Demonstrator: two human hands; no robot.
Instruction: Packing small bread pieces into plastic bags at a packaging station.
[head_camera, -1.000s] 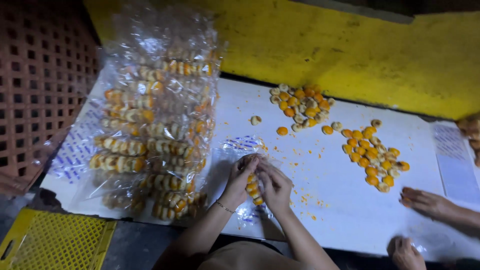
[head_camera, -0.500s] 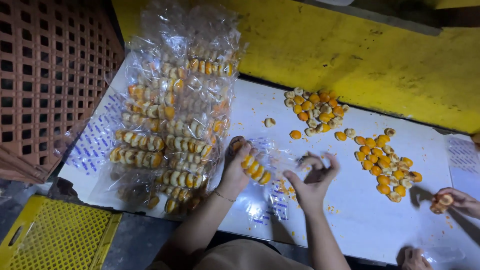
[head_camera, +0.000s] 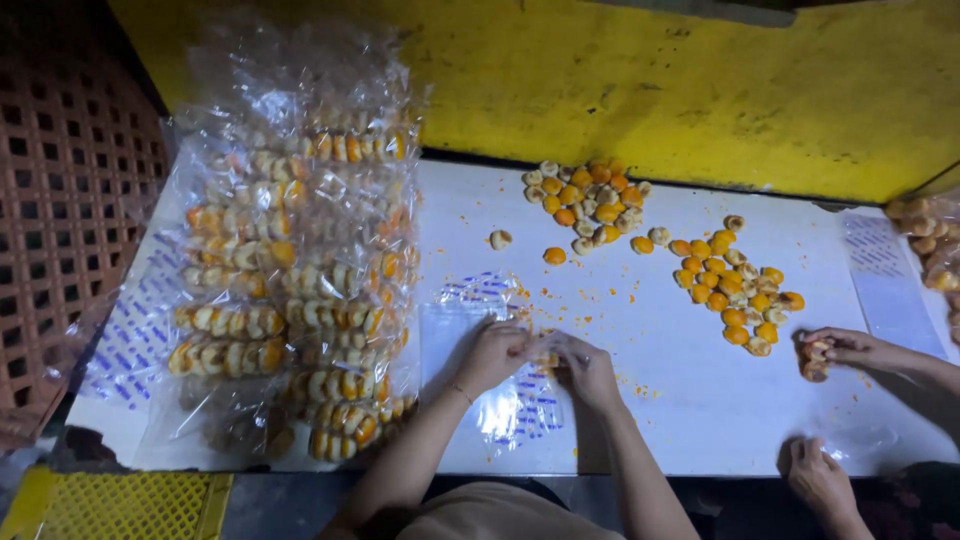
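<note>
My left hand (head_camera: 495, 350) and my right hand (head_camera: 588, 368) meet near the front middle of the white table (head_camera: 650, 420). Both pinch a clear plastic bag with blue print (head_camera: 510, 410) that lies flat under them. A few small orange pastries (head_camera: 546, 352) show between my fingers, at the bag's top. How many are inside the bag is hidden by my hands. Two loose heaps of round orange and cream pastries lie beyond my hands, one at the back middle (head_camera: 585, 198) and one to the right (head_camera: 738, 290).
A tall pile of filled clear bags (head_camera: 300, 280) stands to my left. A brown lattice crate (head_camera: 60, 200) and a yellow crate (head_camera: 120, 505) flank the table's left end. Another person's hands (head_camera: 850, 350) hold pastries at the right. A yellow wall (head_camera: 650, 80) closes the back.
Half a second ago my right hand was reaching right toward the loose pastries while the left held the bag. Now the right hand is back against the left on the bag.
</note>
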